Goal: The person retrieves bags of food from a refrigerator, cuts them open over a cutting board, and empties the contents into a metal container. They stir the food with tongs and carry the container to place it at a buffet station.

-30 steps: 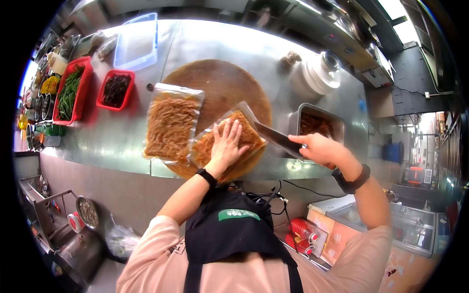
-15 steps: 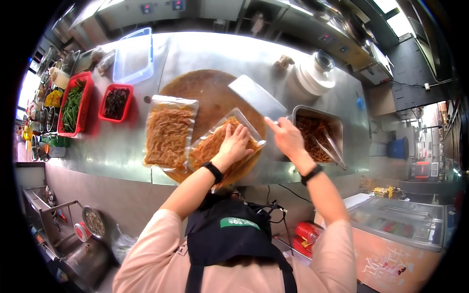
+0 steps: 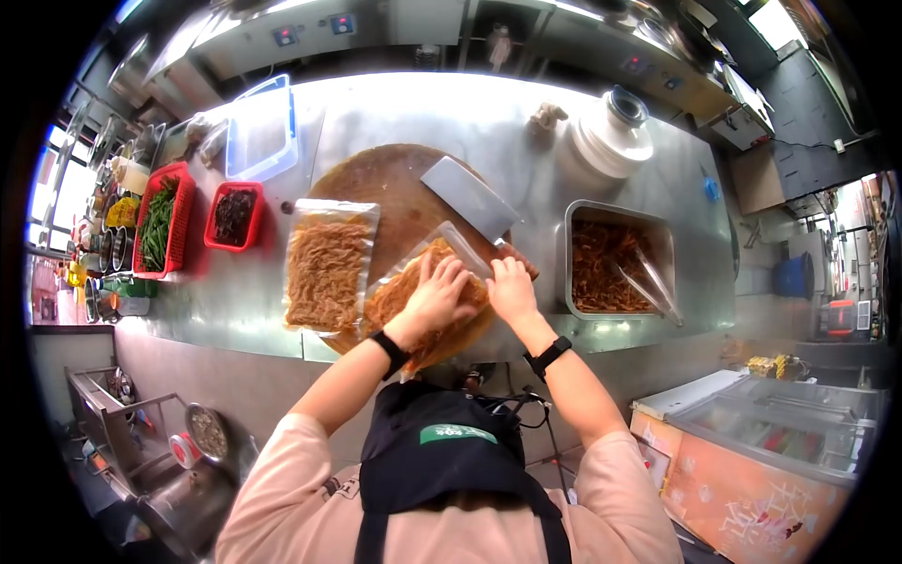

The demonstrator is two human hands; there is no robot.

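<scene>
My left hand lies with fingers spread on a clear plastic bag of brownish shredded food, tilted on the round wooden chopping board. At that bag's right corner, the bent fingers of my right hand close on its edge; the fingertips are partly hidden. A cleaver rests flat on the board just beyond, its wooden handle beside my right fingers and out of my grip. To the left, a second filled bag lies flat, partly over the board.
Right of the board stands a metal tray of dark brown strips with tongs in it. White plates are stacked behind. Red baskets and a clear plastic bin sit at left on the steel table.
My right hand has let go of the cleaver, now lying on the board, and moved left to the bag's corner. My left hand stays on the bag.
</scene>
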